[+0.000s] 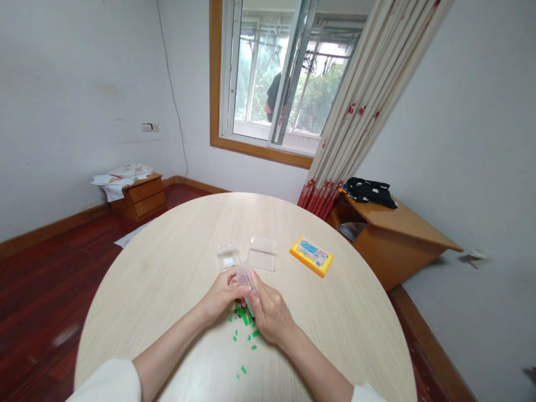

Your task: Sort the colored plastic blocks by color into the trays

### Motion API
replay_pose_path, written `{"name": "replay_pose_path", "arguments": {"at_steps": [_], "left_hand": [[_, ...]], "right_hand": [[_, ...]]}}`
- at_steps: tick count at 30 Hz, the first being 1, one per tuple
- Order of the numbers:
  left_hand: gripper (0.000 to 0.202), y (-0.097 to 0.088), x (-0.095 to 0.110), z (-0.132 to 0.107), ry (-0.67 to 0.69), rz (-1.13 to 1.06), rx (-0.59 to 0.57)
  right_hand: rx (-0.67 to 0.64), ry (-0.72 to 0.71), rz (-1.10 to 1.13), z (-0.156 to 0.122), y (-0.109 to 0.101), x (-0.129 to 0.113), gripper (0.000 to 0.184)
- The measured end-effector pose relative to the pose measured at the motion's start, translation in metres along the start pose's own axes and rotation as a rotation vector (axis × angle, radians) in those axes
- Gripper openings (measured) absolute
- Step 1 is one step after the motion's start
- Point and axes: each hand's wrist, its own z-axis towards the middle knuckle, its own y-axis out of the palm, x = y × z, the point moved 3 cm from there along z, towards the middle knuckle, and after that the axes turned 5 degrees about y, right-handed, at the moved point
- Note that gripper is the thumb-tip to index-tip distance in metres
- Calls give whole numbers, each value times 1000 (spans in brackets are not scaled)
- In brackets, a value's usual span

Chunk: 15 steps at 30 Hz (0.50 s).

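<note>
A clear plastic case point(244, 275) is held upright between both hands, above the near middle of the round table. My left hand point(221, 291) grips its left side, fingers curled behind it. On the right side, my right hand point(270, 306) is closed around the same case. Just below them lies a small pile of green pieces point(244, 316), partly hidden by the hands, with several more scattered toward me. Beyond the hands rest a small clear plastic box point(227, 255) and a larger clear plastic box point(262, 257).
A yellow cartridge-shaped case point(312, 257) with a colourful label lies to the right on the table point(167, 262). A wooden desk point(402, 234) with dark cloth stands behind right. A paper-covered cabinet point(144, 195) is at far left. Someone's dark sleeve point(274, 92) shows through the window.
</note>
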Motion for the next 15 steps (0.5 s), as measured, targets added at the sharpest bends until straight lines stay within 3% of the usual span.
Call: {"name": "replay_pose_path", "arguments": {"at_steps": [5, 9, 15], "left_hand": [[39, 0, 11, -1, 38, -4, -48], [48, -3, 19, -1, 1, -37, -132], [65, -17, 28, 2, -11, 105, -61]], "right_hand": [[42, 124, 140, 3, -13, 4, 42], [-15, 165, 231, 8, -20, 8, 40], [-34, 331, 333, 6, -27, 23, 29]]}}
